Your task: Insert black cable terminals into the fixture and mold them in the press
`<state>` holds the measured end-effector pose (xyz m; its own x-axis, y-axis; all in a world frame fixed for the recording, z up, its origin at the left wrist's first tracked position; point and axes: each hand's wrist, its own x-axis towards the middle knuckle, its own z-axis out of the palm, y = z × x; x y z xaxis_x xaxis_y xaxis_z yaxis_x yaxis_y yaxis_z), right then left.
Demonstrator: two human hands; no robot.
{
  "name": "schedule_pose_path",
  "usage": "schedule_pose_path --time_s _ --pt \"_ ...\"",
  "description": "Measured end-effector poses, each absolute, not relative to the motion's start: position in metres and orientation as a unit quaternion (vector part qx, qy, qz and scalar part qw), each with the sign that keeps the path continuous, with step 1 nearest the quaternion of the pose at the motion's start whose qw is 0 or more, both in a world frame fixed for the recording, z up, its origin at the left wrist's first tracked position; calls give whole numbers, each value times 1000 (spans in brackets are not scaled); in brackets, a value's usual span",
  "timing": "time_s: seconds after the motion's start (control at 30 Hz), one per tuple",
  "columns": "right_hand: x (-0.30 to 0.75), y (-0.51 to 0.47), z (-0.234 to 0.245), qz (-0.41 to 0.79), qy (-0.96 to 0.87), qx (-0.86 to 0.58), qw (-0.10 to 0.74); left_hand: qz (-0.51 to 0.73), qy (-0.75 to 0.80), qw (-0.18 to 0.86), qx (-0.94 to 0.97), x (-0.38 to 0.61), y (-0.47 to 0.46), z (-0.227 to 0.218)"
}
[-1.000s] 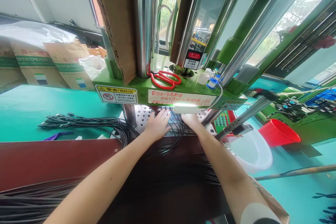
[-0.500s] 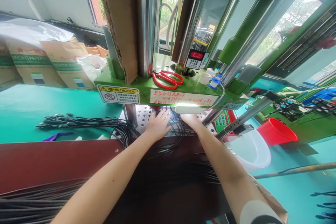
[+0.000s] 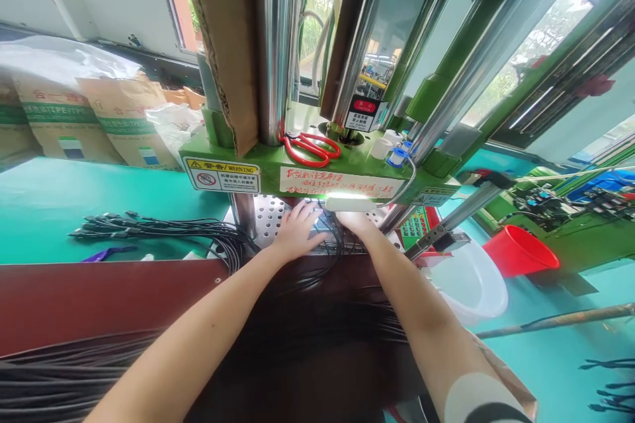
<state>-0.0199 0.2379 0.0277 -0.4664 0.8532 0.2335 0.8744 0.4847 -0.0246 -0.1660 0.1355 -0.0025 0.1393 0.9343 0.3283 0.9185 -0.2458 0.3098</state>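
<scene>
My left hand (image 3: pixel 296 232) is under the green press head, palm down, its fingers stretched out and the thumb apart. It lies over a metal mould plate (image 3: pixel 321 223), beside thin black cables (image 3: pixel 338 238) that run toward me. My right hand (image 3: pixel 351 219) reaches in from the other side, close to those cables. A lit white lamp bar (image 3: pixel 350 203) and the press head hide its fingers, so what they hold does not show. Around both hands is a perforated metal bed (image 3: pixel 266 217).
Red-handled scissors (image 3: pixel 312 149) lie on the green press head (image 3: pixel 223 145). A bundle of black cables (image 3: pixel 163 228) rests on the left table. To the right stand a white basin (image 3: pixel 489 284), a red bucket (image 3: pixel 526 251) and a green button panel (image 3: pixel 417 225). More cables (image 3: pixel 64 377) lie below.
The whole view has shifted slightly. My left thumb stretches a little further toward the cables, and both hands stay under the press head.
</scene>
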Motion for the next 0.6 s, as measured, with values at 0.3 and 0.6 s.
schedule_pose_path --time_s 0.3,0.6 --pt "16 217 26 -19 -830 -554 69 255 774 107 570 -161 155 -5" --pt "0 220 18 -9 -815 -576 63 204 776 52 595 -162 159 5"
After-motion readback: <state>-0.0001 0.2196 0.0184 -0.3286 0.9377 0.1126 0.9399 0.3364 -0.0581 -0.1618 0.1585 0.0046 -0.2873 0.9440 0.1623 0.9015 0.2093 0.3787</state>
